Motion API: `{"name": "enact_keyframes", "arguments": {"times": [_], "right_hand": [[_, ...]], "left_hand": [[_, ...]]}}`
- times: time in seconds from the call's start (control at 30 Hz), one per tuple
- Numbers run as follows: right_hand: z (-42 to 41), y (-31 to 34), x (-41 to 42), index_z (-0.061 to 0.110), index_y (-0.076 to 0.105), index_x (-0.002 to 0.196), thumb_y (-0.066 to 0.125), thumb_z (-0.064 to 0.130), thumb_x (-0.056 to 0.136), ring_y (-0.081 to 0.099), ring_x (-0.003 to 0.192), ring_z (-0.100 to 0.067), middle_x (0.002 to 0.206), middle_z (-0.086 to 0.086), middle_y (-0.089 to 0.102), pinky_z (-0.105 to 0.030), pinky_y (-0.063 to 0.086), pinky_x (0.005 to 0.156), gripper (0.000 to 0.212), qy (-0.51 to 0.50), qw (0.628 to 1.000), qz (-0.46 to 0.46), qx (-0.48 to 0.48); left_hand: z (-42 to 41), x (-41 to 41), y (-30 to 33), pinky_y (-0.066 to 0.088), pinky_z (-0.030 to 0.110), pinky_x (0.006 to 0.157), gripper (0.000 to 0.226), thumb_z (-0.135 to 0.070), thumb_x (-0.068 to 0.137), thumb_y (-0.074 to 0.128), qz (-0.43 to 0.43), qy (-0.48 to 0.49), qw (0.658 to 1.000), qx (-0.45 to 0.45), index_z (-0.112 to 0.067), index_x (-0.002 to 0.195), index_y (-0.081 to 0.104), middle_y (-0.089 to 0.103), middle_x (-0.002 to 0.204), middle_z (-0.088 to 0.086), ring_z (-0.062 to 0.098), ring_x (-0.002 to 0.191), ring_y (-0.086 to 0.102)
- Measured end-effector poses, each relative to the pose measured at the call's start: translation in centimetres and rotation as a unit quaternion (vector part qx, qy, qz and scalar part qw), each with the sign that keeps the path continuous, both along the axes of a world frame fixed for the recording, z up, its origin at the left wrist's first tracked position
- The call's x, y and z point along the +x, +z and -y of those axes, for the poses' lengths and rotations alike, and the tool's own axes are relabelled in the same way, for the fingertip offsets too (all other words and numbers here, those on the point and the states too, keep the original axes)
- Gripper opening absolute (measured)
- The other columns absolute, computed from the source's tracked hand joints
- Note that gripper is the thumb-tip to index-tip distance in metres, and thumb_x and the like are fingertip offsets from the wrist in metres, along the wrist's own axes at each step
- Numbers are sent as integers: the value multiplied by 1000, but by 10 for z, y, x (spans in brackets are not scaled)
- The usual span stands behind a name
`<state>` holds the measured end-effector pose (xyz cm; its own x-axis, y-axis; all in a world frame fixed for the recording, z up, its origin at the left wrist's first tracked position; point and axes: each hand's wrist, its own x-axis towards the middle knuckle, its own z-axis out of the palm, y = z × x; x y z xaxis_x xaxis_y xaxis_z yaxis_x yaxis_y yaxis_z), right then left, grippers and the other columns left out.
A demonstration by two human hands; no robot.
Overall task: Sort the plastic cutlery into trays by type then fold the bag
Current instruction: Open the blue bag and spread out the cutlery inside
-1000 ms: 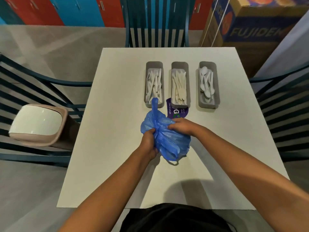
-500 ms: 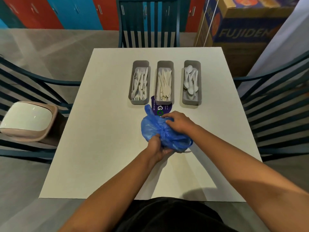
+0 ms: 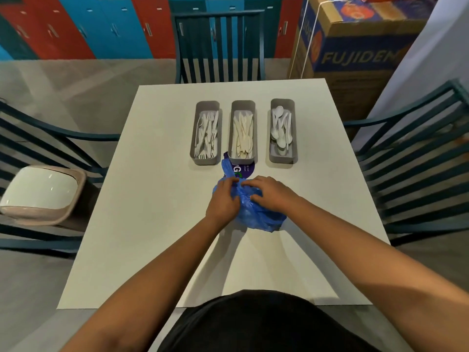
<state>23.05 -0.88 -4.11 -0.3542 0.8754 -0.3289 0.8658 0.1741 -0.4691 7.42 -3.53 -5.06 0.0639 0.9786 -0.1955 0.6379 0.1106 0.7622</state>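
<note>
Blue thin plastic is what is being handled: the bag (image 3: 256, 212) is bunched into a loose bundle on the white table (image 3: 142, 199), gripped from both sides. The left hand (image 3: 223, 200) is curled round the near-left of the bundle, and the right hand (image 3: 270, 193) is pressed over its top with bent fingers pinching the gathered film. From between the two grips a twisted tail of the bag is seen rising away, over a purple printed label (image 3: 245, 168). The film is judged very light, soft and slippery, with no stiffness of its own; trapped air is likely to be pushed out only by flattening. Hold would best be taken at the edges or handles, not the middle of the wad. Beyond the grip, three grey trays are set side by side: forks (image 3: 206, 130), knives (image 3: 243, 133), spoons (image 3: 281, 128), already sorted.
</note>
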Motion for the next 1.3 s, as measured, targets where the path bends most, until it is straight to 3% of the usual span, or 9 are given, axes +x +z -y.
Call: {"name": "enact_keyframes", "arguments": {"times": [0.13, 0.33, 0.4, 0.5, 0.7, 0.8, 0.93, 1.1, 1.3], "right_hand": [[10, -7, -7, 28, 58, 124, 51, 19, 91, 53, 116, -25, 129, -3, 57, -33, 42, 95, 35, -54, 998, 24, 15], [18, -9, 2, 16, 67, 91, 46, 21, 91, 55, 81, -23, 97, -7, 65, -24, 36, 65, 22, -102, 994, 38, -7], [17, -9, 5, 20, 62, 80, 42, 21, 91, 51, 79, -23, 92, -5, 64, -28, 37, 69, 23, -105, 993, 52, 6], [11, -7, 14, 17, 55, 78, 41, 13, 92, 55, 85, -27, 93, -4, 64, -34, 34, 83, 21, -135, 990, 46, 20], [12, -10, 60, 18, 59, 83, 40, 15, 92, 57, 85, -29, 92, -5, 64, -36, 44, 81, 21, -318, 948, -7, -12], [12, -10, 51, 24, 56, 95, 49, 18, 87, 54, 99, -27, 105, 1, 58, -36, 41, 87, 12, -269, 963, -21, 28], [8, 1, 23, 30, 46, 131, 61, 27, 80, 39, 124, -23, 136, 4, 45, -41, 32, 102, 53, -94, 995, 6, 41], [6, -2, 6, 27, 60, 120, 54, 26, 90, 52, 115, -21, 123, 2, 61, -34, 32, 98, 31, -28, 996, 77, 38], [3, 6, 20, 9, 69, 106, 52, 17, 95, 58, 100, -17, 108, -4, 67, -27, 43, 90, 22, -217, 957, -189, -15]], "left_hand": [[-2, -3, -6, 43, 37, 94, 46, -10, 89, 50, -108, -85, 990, -45, -14, 134, 43, 51, 132, 8, 25, 116, 52], [-7, -4, -5, 41, 31, 77, 19, -14, 96, 43, -265, -104, 959, 4, -11, 112, 53, 60, 111, 12, 30, 101, 58], [-7, -5, -4, 39, 30, 76, 20, -12, 97, 41, -280, -117, 953, 8, -10, 111, 55, 61, 111, 12, 30, 101, 58], [-4, -23, -5, 37, 30, 72, 19, -12, 95, 40, -256, -96, 962, 14, -10, 105, 56, 62, 105, 12, 31, 98, 57], [-8, -83, -12, 38, 28, 68, 11, -15, 91, 48, -170, -4, 982, -77, -10, 85, 56, 65, 95, 16, 30, 84, 57], [-13, -71, -2, 46, 34, 81, 18, -26, 72, 54, -117, -25, 992, -44, -16, 88, 56, 58, 102, 10, 30, 95, 57], [-19, -39, 13, 44, 43, 95, 51, -38, 67, 56, -75, -96, 993, 0, -20, 115, 55, 57, 119, 6, 25, 110, 54], [-21, -15, 9, 39, 24, 88, 43, -24, 88, 63, -86, -131, 986, -58, -12, 127, 52, 64, 119, 11, 27, 109, 58], [-25, -29, 16, 47, 33, 85, 15, -10, 90, 56, 145, 22, 982, -123, -11, 101, 67, 67, 96, 9, 23, 91, 60]]}}
